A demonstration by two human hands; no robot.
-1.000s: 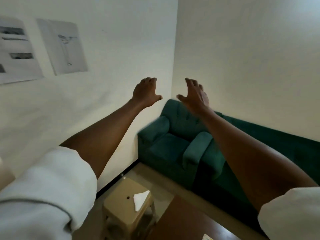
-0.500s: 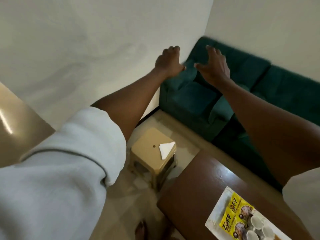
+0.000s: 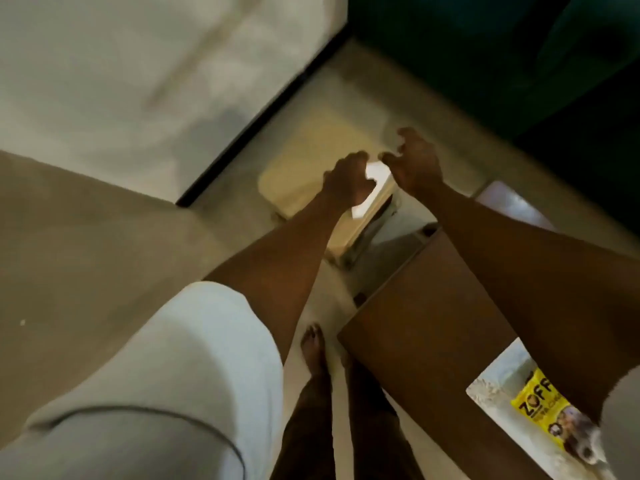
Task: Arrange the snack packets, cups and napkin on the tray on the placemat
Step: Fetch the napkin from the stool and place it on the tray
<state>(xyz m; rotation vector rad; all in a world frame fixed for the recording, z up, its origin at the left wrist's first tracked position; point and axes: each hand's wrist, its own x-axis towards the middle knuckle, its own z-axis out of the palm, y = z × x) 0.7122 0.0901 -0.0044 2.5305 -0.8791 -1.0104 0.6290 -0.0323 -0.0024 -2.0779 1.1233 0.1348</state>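
Reaching both bare arms out and down over a small tan stool [image 3: 298, 171] on the floor. Holding the left hand [image 3: 344, 183] right above a white napkin [image 3: 372, 183] that is lying on top of the stool, near its right edge. Bending the left fingers down behind the back of the hand, so hiding whether they are touching the napkin or not; too blurry to tell. Holding the right hand [image 3: 415, 164] just beside the left one, a little farther out, with its fingers [image 3: 403, 133] curled like a claw and spread apart, pinching nothing. Standing with a bare foot [image 3: 313, 344] on the pale floor, just beside a brown wooden table [image 3: 426, 306]. Wearing a white sleeve [image 3: 173, 375] on the left arm. Looking down past the right arm at a white tray [image 3: 491, 382] on the near right part of the table, or maybe the placemat, too blurry to tell. Showing a yellow snack packet [image 3: 540, 403] with the letters ZOFF lying flat on that white tray, partly hidden by the right arm. Leaving the napkin on the stool, well apart from the tray. Facing a dark green sofa [image 3: 485, 46] at the far right, against the pale wall.
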